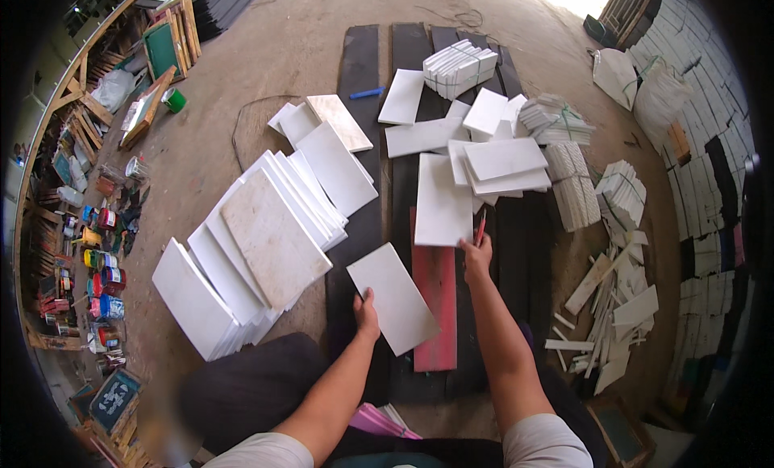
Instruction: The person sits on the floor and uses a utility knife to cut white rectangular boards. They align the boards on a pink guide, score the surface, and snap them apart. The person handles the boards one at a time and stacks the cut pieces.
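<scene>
My left hand (366, 316) is closed on the left edge of a white rectangular board (393, 300), tilted above a red plank (434, 307). In my right hand (476, 254) is a slim red pen-like tool (481, 226), pointing away from me. The fingers of that hand also pinch the near right corner of another white board (444, 200). Beyond it, a loose pile of smaller white boards (506, 159) lies on the dark planks (360, 73). To the left leans a fanned stack of larger white boards (274, 234), one with a brownish, stained face.
A bundle of white strips (459, 67) and a blue marker-like thing (367, 93) lie farther off. White offcuts (617, 307) are heaped at right, near tied bundles (571, 186). Paint jars (109, 278) and wooden frames line the left. A stacked white wall (705, 178) bounds the right.
</scene>
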A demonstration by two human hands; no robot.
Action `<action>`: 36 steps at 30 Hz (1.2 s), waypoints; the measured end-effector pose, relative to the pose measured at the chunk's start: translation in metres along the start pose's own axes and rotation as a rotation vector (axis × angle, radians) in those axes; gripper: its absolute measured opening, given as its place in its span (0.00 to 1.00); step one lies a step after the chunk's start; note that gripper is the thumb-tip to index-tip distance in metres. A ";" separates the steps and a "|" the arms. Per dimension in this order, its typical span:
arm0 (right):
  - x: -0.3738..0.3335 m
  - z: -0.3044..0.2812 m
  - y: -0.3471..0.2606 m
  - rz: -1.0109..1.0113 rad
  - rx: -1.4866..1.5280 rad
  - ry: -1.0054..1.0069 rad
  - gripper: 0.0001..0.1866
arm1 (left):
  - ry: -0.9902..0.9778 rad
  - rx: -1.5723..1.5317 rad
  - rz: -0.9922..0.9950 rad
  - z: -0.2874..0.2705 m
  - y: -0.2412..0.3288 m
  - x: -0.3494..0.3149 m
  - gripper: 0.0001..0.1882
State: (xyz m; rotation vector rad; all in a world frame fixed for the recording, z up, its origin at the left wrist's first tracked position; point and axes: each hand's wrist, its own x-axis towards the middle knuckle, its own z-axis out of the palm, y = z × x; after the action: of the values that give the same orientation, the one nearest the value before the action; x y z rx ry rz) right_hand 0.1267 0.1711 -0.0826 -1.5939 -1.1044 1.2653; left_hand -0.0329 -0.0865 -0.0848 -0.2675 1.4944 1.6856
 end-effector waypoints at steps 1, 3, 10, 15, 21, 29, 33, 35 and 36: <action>-0.021 -0.025 0.008 0.067 0.037 -0.024 0.20 | -0.014 0.017 0.052 -0.011 -0.001 0.001 0.25; -0.055 -0.069 0.017 0.201 0.115 -0.063 0.20 | -0.022 0.043 0.045 -0.021 0.004 -0.007 0.25; -0.104 -0.161 0.013 0.162 0.001 -0.090 0.12 | -0.066 0.041 0.020 -0.039 0.022 -0.017 0.28; -0.071 -0.186 -0.046 -0.149 -0.352 -0.450 0.10 | -0.216 0.070 0.029 -0.041 0.059 -0.023 0.25; -0.098 -0.130 -0.131 -0.413 -0.711 -0.553 0.14 | -0.409 0.158 0.076 -0.039 0.057 -0.032 0.18; -0.193 -0.113 -0.016 0.101 -0.169 -0.443 0.19 | -0.497 0.372 0.137 -0.013 0.001 -0.061 0.16; -0.224 -0.137 0.052 0.227 0.102 -0.245 0.13 | -0.543 0.795 0.211 0.017 -0.025 -0.086 0.20; -0.208 -0.147 0.076 0.219 0.051 -0.101 0.11 | -0.483 1.013 0.297 0.020 -0.032 -0.085 0.23; -0.197 -0.157 0.088 0.212 0.023 -0.025 0.10 | -0.438 1.076 0.399 0.024 -0.041 -0.089 0.24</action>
State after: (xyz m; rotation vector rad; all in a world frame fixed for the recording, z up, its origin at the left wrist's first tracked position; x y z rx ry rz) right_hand 0.2711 -0.0533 -0.0829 -1.7163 -0.9513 1.4338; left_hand 0.0592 -0.1071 -0.0500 0.9537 1.9283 0.8866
